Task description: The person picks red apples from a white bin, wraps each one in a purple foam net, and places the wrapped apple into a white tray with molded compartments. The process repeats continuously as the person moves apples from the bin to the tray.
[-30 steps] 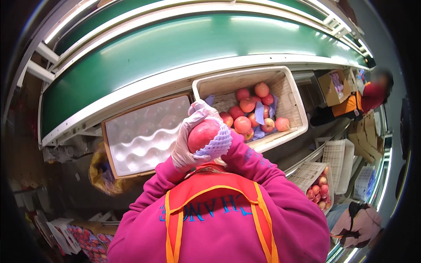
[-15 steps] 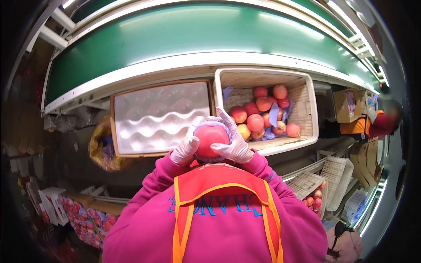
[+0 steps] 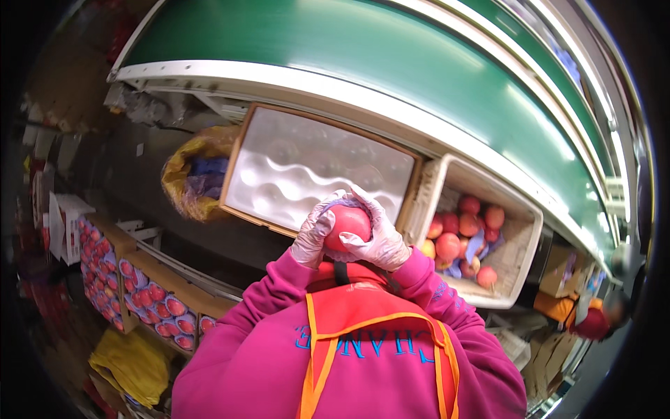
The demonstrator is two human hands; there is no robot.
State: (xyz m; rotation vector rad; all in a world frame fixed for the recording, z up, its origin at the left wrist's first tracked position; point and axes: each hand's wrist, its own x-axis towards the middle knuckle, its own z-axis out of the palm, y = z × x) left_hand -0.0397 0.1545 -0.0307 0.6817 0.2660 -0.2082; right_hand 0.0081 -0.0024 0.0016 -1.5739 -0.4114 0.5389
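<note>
In white gloves, my left hand (image 3: 314, 234) and my right hand (image 3: 378, 236) are both closed round a large red apple (image 3: 349, 227), which has lavender foam netting behind it. They hold it over the lower edge of a shallow cardboard box (image 3: 225, 195) lined with a white moulded tray (image 3: 272, 160) whose visible hollows hold no fruit. To their right stands an off-white plastic crate (image 3: 523, 272) with several loose apples (image 3: 448, 246) and pieces of purple padding among them.
A green conveyor (image 3: 328, 49) runs along the back. At left are a yellow bag (image 3: 188, 153) with blue contents, boxes of netted apples (image 3: 160, 307) and a yellow cloth (image 3: 125, 363). A co-worker (image 3: 590, 321) in red and orange is at right, near cardboard boxes (image 3: 562, 276).
The view has turned, so the box and crate lie further right and more tilted. My hands have shifted their grip on the apple, whose netting now sits mostly behind it.
</note>
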